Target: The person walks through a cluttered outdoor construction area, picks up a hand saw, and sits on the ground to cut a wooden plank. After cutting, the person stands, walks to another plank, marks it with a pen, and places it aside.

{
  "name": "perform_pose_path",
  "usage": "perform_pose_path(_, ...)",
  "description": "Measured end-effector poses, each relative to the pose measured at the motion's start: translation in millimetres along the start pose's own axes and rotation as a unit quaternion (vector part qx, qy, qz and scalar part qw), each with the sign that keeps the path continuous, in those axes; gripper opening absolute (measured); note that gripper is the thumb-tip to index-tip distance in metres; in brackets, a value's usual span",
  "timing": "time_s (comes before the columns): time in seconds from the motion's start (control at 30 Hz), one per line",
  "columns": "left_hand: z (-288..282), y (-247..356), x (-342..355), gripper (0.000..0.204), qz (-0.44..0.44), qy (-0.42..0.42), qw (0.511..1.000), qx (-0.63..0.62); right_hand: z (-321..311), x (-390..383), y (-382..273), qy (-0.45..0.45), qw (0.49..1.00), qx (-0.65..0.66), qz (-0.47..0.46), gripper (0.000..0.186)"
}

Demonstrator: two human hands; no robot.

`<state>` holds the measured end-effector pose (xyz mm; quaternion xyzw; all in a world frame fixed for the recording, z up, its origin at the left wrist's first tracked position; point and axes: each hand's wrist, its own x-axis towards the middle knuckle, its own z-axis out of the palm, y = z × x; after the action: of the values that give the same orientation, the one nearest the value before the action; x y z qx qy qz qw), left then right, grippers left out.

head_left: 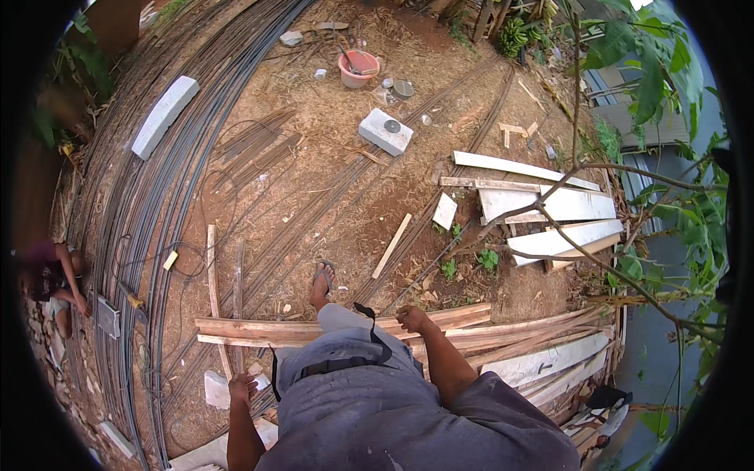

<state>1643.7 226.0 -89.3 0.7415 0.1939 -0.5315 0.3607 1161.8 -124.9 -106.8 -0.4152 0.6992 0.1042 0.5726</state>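
The grey shirt (377,424) is closest; ahead, planks (259,330) run left to right, the right hand (412,319) nearer than the left hand (243,386), both grips unclear.

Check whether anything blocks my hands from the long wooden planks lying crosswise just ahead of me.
Nothing visible blocks either: the right hand appears over the planks, and no barrier shows between the left hand and their left end. Your leg crosses their middle.

A long, straight, reddish-brown wooden plank (251,328) lies left to right, its middle hidden.
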Motion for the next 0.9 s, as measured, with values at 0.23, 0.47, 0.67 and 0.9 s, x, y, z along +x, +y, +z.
perform_pose_path(0.23, 114, 149, 30, 0.021, 0.085, -0.019, 0.996, -0.028, -144, 15, -219, 0.105, 0.981, 0.045, -0.158, 0.032)
perform_pose_path(0.47, 209, 270, 76, 0.021, 0.116, -0.097, 0.987, 0.062, -171, 41, -288, 0.092, 0.972, 0.160, -0.144, 0.035)
perform_pose_path(0.67, 242, 360, 138, 0.013, 0.064, -0.142, 0.963, 0.220, -154, 95, -237, 0.080, 0.988, 0.132, 0.027, 0.024)
perform_pose_path(0.9, 287, 615, 214, 0.019, 0.154, -0.170, 0.940, 0.254, -125, 83, -258, 0.116, 0.911, 0.361, 0.160, 0.025)
